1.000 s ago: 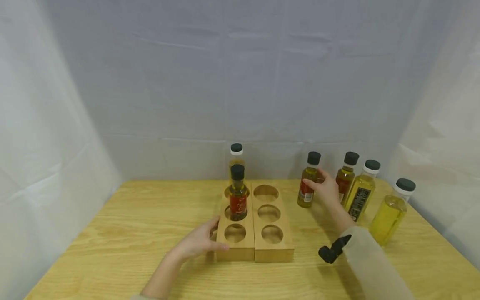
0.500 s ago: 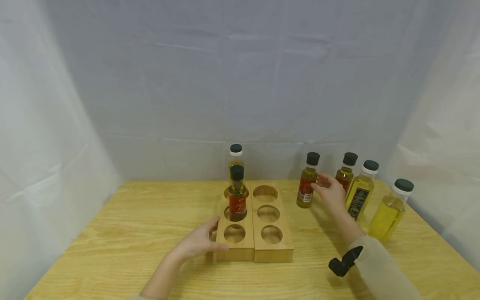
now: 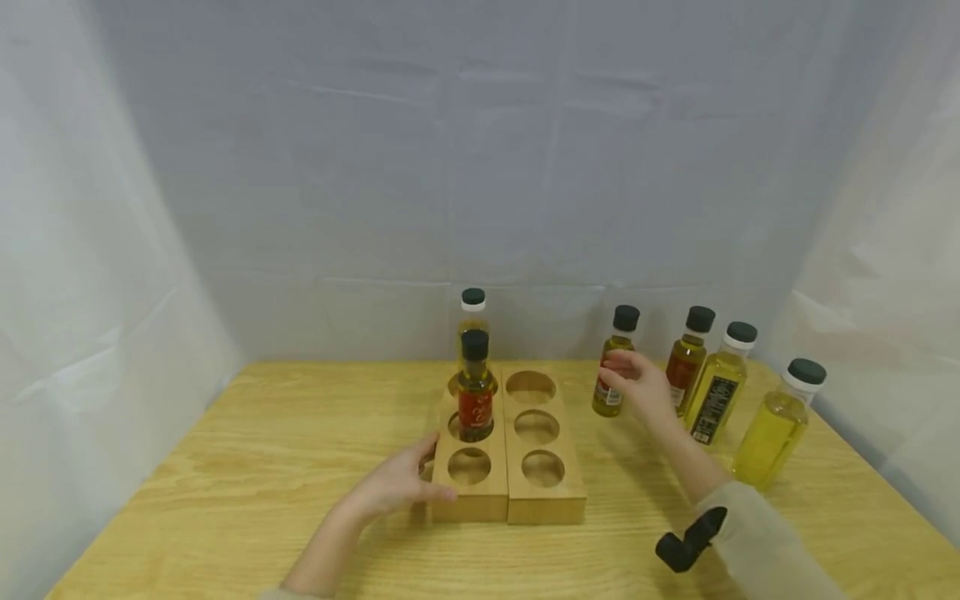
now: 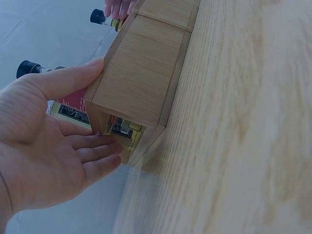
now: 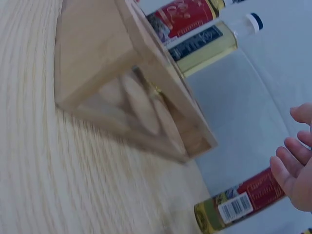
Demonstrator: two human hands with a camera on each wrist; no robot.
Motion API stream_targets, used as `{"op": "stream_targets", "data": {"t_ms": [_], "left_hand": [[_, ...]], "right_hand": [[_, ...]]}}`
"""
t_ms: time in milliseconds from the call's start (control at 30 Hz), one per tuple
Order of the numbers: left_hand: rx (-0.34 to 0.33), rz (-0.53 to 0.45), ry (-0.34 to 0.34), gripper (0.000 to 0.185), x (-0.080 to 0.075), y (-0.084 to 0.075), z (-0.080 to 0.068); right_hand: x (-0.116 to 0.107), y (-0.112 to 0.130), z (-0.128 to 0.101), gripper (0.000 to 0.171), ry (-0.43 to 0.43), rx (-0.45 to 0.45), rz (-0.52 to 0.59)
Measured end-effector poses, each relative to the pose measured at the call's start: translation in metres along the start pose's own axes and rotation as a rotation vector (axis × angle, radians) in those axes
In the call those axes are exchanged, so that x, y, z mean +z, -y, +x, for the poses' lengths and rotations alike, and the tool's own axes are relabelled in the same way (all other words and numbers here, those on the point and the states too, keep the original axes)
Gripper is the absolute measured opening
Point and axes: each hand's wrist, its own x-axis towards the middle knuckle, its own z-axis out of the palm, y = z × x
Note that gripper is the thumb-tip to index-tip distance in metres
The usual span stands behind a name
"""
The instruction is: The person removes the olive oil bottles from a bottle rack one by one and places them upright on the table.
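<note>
My left hand (image 3: 401, 482) holds the near left corner of a two-part wooden bottle rack (image 3: 546, 510) with round holes. In the left wrist view its thumb (image 4: 73, 80) lies along the top edge and its fingers bend at the rack's hollow side. A dark-capped, red-labelled oil bottle (image 3: 476, 408) stands in the left row's middle hole. Behind it, a clear oil bottle (image 3: 473, 321) stands in the far hole. My right hand (image 3: 643, 387) is beside another red-labelled oil bottle (image 3: 609, 398), fingers loosely bent and partly covering it; whether they touch it I cannot tell.
Right of that hand stand a red-labelled bottle (image 3: 684, 367), a taller oil bottle with a black label (image 3: 718, 392) and a yellow oil bottle (image 3: 772, 433). A white sheet (image 3: 337, 208) hangs behind the wooden table (image 3: 300, 442).
My right hand drew back slightly to the right from the red-labelled bottle, then came leftward again in front of it. The left hand and the rack have kept still.
</note>
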Motion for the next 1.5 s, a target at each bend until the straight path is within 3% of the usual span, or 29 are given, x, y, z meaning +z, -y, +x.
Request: {"op": "stream_targets", "data": {"t_ms": [367, 700, 933, 1333, 1500], "left_hand": [[0.004, 0.003, -0.009, 0.1, -0.001, -0.003, 0.003], [0.007, 0.008, -0.001, 0.101, -0.001, -0.002, 0.003], [-0.004, 0.009, -0.007, 0.1, 0.001, -0.003, 0.002], [-0.007, 0.029, -0.012, 0.099, 0.001, -0.002, 0.001], [-0.006, 0.033, -0.013, 0.099, 0.0, -0.002, 0.0]], "right_hand": [[0.031, 0.028, 0.0, 0.045, 0.152, -0.078, 0.112], [0.063, 0.048, -0.001, 0.047, 0.218, -0.081, 0.15], [0.083, 0.055, -0.003, 0.046, 0.262, -0.11, 0.243], [0.106, 0.063, -0.006, 0.057, 0.332, -0.127, 0.161], [0.114, 0.067, -0.009, 0.057, 0.368, -0.077, 0.203]]}}
